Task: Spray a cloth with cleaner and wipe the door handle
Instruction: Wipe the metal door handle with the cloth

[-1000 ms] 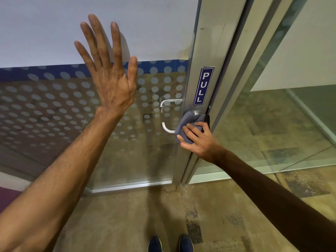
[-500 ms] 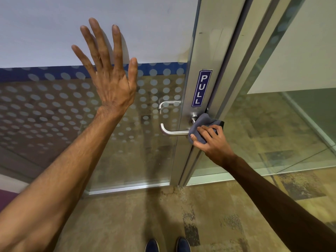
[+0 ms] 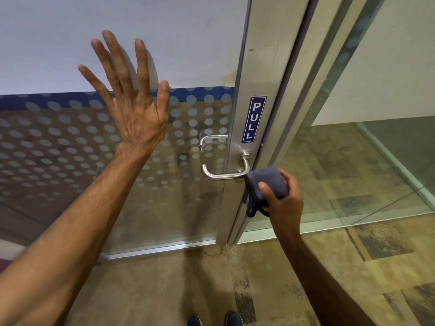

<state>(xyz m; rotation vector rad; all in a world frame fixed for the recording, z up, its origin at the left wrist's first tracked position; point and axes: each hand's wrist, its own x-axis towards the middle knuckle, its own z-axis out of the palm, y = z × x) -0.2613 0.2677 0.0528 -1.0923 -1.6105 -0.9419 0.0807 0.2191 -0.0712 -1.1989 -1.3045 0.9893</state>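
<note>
A brushed-metal lever door handle (image 3: 223,175) sticks out from the aluminium door frame below a blue PULL sign (image 3: 253,119). My right hand (image 3: 283,201) is shut on a bunched grey cloth (image 3: 268,182), which touches the handle's right end, beside the frame. My left hand (image 3: 134,102) is open with fingers spread, flat against the frosted, dotted glass door (image 3: 70,149) to the left of the handle. No spray bottle is in view.
A second handle (image 3: 209,140) shows through the glass on the door's far side. A clear glass panel (image 3: 353,165) stands to the right of the frame. Patterned carpet (image 3: 306,278) covers the floor, with my shoes (image 3: 214,320) at the bottom edge.
My right hand has slid the cloth rightward and down, off the lever's middle to its right end, so the whole handle now shows. My left hand has stayed on the glass.
</note>
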